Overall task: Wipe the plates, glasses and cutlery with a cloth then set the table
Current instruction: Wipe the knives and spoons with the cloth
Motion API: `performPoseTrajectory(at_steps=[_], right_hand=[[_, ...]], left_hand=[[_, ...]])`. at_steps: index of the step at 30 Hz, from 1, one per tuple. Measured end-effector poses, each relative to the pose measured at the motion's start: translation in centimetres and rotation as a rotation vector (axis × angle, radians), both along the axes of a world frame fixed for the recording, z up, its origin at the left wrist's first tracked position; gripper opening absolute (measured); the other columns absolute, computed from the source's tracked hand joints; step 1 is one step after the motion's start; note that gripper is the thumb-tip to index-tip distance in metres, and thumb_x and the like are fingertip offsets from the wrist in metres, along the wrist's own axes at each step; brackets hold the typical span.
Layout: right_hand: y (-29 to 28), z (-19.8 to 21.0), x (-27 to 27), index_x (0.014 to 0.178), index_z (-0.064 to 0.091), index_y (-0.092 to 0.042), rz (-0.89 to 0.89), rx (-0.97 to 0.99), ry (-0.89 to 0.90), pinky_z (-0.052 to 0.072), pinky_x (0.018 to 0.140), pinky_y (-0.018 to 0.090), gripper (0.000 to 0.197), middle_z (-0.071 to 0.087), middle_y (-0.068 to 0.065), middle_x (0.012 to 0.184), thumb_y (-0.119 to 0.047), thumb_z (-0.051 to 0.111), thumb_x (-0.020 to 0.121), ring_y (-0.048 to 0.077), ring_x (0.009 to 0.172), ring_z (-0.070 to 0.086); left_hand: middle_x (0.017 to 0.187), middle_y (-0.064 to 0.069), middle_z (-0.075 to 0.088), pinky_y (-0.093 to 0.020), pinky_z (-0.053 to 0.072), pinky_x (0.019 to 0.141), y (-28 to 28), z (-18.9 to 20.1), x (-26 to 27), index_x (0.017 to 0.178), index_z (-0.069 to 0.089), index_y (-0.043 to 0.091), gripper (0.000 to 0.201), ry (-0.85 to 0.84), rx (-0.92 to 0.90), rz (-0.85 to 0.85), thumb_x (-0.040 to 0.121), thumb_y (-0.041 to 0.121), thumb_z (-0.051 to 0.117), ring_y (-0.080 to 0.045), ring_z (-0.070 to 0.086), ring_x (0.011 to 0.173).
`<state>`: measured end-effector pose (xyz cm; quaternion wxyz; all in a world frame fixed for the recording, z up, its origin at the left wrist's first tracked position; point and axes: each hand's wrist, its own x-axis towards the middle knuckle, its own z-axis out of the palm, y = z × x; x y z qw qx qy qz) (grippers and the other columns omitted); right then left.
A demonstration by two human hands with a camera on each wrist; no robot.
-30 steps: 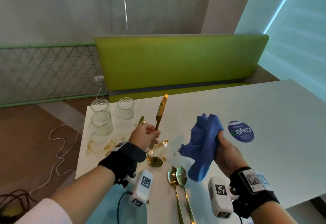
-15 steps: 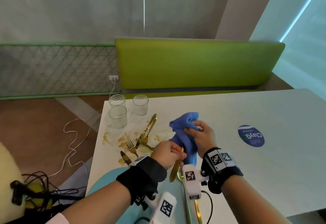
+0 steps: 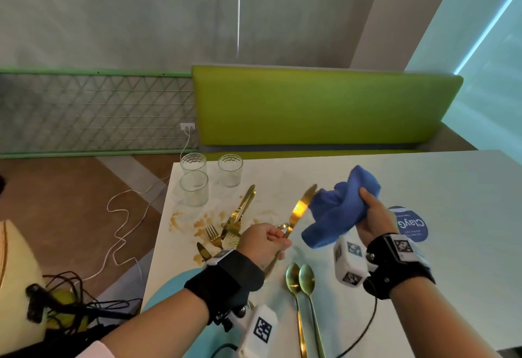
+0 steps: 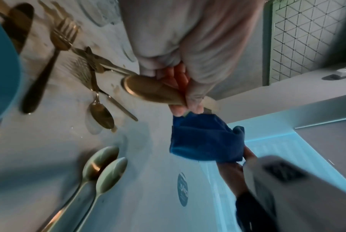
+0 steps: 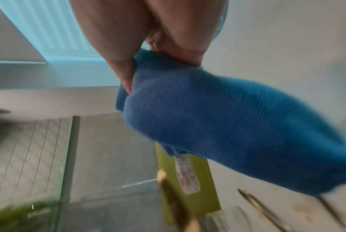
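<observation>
My left hand (image 3: 271,240) grips the handle of a gold knife (image 3: 300,207), whose blade slants up and to the right above the table. My right hand (image 3: 370,211) holds a bunched blue cloth (image 3: 337,212) just right of the blade; the cloth's edge lies at the blade tip. The left wrist view shows the fingers curled round the knife handle (image 4: 154,91) with the cloth (image 4: 206,141) below. The right wrist view shows the cloth (image 5: 227,125) in my fingers. Two gold spoons (image 3: 300,277) lie side by side near me.
A heap of gold forks and other cutlery (image 3: 234,222) lies on brown stains left of my hands. Three glasses (image 3: 195,189) stand at the table's far left corner. A teal plate (image 3: 169,287) sits at the near left edge. A round sticker (image 3: 413,226) marks the white table (image 3: 423,287).
Half a second ago the cloth was wrapped round the knife low near me. Now the cloth has slid off toward the blade tip and both hands have risen and spread apart.
</observation>
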<state>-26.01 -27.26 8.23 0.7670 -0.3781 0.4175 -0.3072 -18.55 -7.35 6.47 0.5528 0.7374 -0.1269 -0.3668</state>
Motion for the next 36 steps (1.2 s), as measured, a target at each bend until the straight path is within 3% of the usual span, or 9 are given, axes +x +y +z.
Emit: performPoseTrajectory(at_steps=[6, 8, 12, 14, 18, 21, 26, 32, 36], right_hand=[[5.9, -1.9, -0.1, 0.102, 0.064, 0.006, 0.584, -0.115, 0.188, 0.054, 0.076, 0.038, 0.037, 0.068, 0.021, 0.094, -0.027, 0.058, 0.084, 0.029, 0.082, 0.064], [6.4, -1.9, 0.5, 0.096, 0.064, 0.003, 0.54, -0.213, 0.218, 0.053, 0.076, 0.034, 0.023, 0.069, 0.017, 0.087, -0.016, 0.062, 0.083, 0.025, 0.077, 0.064], [4.6, -0.9, 1.1, 0.087, 0.061, -0.003, 0.393, -0.248, 0.225, 0.05, 0.067, 0.034, 0.008, 0.065, 0.015, 0.079, -0.01, 0.057, 0.088, 0.025, 0.069, 0.06], [3.5, -0.5, 1.1, 0.087, 0.061, -0.002, 0.313, -0.246, 0.217, 0.05, 0.071, 0.036, 0.01, 0.064, 0.015, 0.08, -0.012, 0.057, 0.088, 0.026, 0.072, 0.06], [2.9, -0.5, 0.9, 0.094, 0.062, 0.003, 0.31, -0.276, 0.248, 0.05, 0.082, 0.043, 0.017, 0.066, 0.02, 0.089, -0.012, 0.058, 0.087, 0.032, 0.079, 0.062], [3.8, -1.1, 0.5, 0.099, 0.063, 0.007, 0.422, -0.289, 0.268, 0.05, 0.088, 0.049, 0.02, 0.067, 0.025, 0.098, -0.008, 0.059, 0.085, 0.038, 0.089, 0.064], [5.7, -1.7, -1.0, 0.086, 0.062, -0.002, 0.616, -0.324, 0.343, 0.053, 0.063, 0.031, 0.004, 0.066, 0.012, 0.073, -0.005, 0.062, 0.083, 0.02, 0.062, 0.062], [5.3, -2.5, -2.4, 0.08, 0.063, -0.013, 0.717, -0.579, 0.518, 0.052, 0.084, 0.043, 0.006, 0.069, 0.017, 0.088, -0.019, 0.066, 0.083, 0.028, 0.082, 0.063], [3.8, -2.7, -3.7, 0.077, 0.062, -0.017, 0.709, -0.601, 0.585, 0.052, 0.084, 0.043, 0.008, 0.068, 0.012, 0.086, -0.02, 0.065, 0.083, 0.028, 0.084, 0.063]], left_hand=[[0.076, -0.009, 0.065, -0.025, 0.053, 0.064, -2.1, 0.6, -0.1, 0.078, 0.062, 0.012, 0.01, -0.154, 0.023, 0.003, 0.083, 0.004, 0.06, -0.016, 0.063, 0.062], [0.089, -0.011, 0.069, -0.03, 0.052, 0.081, -2.6, 0.6, -0.4, 0.088, 0.067, 0.01, 0.007, -0.257, 0.084, -0.043, 0.084, 0.012, 0.061, -0.024, 0.065, 0.083], [0.076, -0.003, 0.064, -0.039, 0.051, 0.089, -2.8, 0.1, -0.7, 0.08, 0.056, 0.019, 0.014, -0.016, -0.051, 0.006, 0.082, 0.015, 0.069, -0.025, 0.064, 0.08], [0.071, -0.004, 0.063, -0.04, 0.053, 0.083, -2.4, -0.6, -1.1, 0.082, 0.056, 0.012, 0.012, 0.101, -0.106, -0.021, 0.084, 0.01, 0.067, -0.021, 0.063, 0.068], [0.049, 0.003, 0.062, -0.016, 0.051, 0.053, -2.0, -1.4, -2.1, 0.065, 0.058, 0.009, 0.024, 0.087, -0.114, -0.106, 0.088, 0.001, 0.058, -0.003, 0.056, 0.039], [0.042, 0.008, 0.06, -0.016, 0.048, 0.053, -2.3, -1.5, -2.9, 0.061, 0.058, 0.015, 0.028, -0.017, -0.056, -0.093, 0.088, 0.005, 0.06, -0.002, 0.051, 0.039], [0.058, -0.002, 0.056, -0.025, 0.048, 0.067, -3.0, -1.9, -3.0, 0.062, 0.055, 0.02, 0.029, -0.072, -0.008, -0.068, 0.087, 0.005, 0.056, -0.01, 0.051, 0.049], [0.05, 0.006, 0.061, -0.027, 0.053, 0.066, -3.0, -2.9, -3.8, 0.069, 0.059, 0.012, 0.024, 0.071, -0.018, -0.125, 0.089, 0.003, 0.054, -0.008, 0.056, 0.046], [0.075, -0.001, 0.065, -0.018, 0.048, 0.06, -3.3, -1.6, -1.5, 0.081, 0.061, 0.014, 0.015, -0.013, 0.053, -0.159, 0.093, 0.021, 0.055, -0.013, 0.057, 0.062]])
